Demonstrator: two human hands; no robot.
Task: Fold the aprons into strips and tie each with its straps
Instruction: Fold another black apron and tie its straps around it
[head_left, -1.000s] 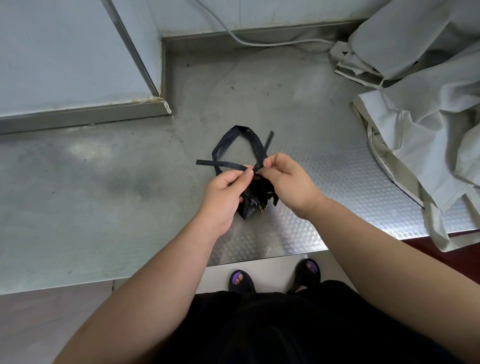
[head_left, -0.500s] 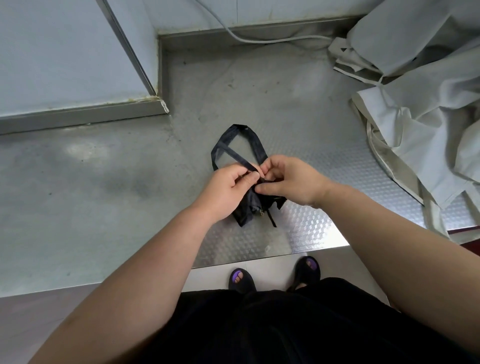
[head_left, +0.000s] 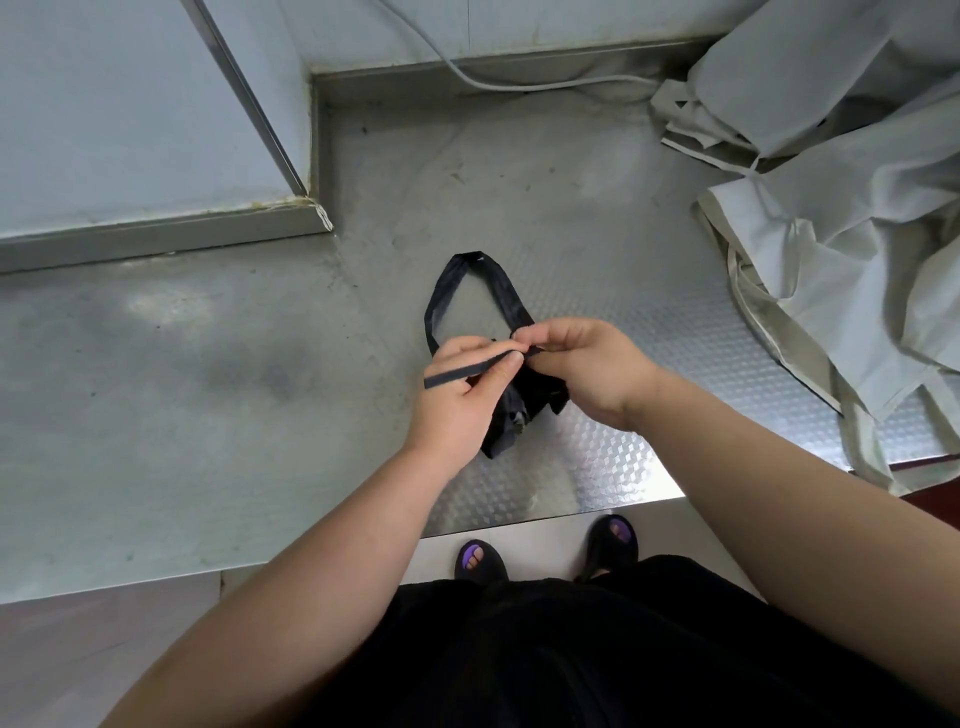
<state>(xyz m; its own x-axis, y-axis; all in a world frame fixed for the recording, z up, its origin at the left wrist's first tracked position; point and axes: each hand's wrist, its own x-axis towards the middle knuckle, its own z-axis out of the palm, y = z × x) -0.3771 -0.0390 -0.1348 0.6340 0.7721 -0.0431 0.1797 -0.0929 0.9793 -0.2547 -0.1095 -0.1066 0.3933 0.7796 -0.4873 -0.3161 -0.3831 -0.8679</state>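
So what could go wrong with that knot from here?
The thin strap end is only pinched at the fingers of the left hand, so it could slip free. The right hand pins the dark apron bundle; easing off may let the roll unfold. The loose neck loop might snag.

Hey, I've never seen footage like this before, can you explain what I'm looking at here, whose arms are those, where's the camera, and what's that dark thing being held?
There is no machine here. The camera sits on a person's head and looks down, so the arms, lap and sandalled feet are their own. They stand at a metal table. On it lies a dark apron folded into a small bundle, with a strap loop reaching away from them. The left hand pinches a thin strap end, and the right hand pinches it close by, above the bundle; they seem to be tying it. A heap of pale aprons waits at the right, and a cable runs along the back.
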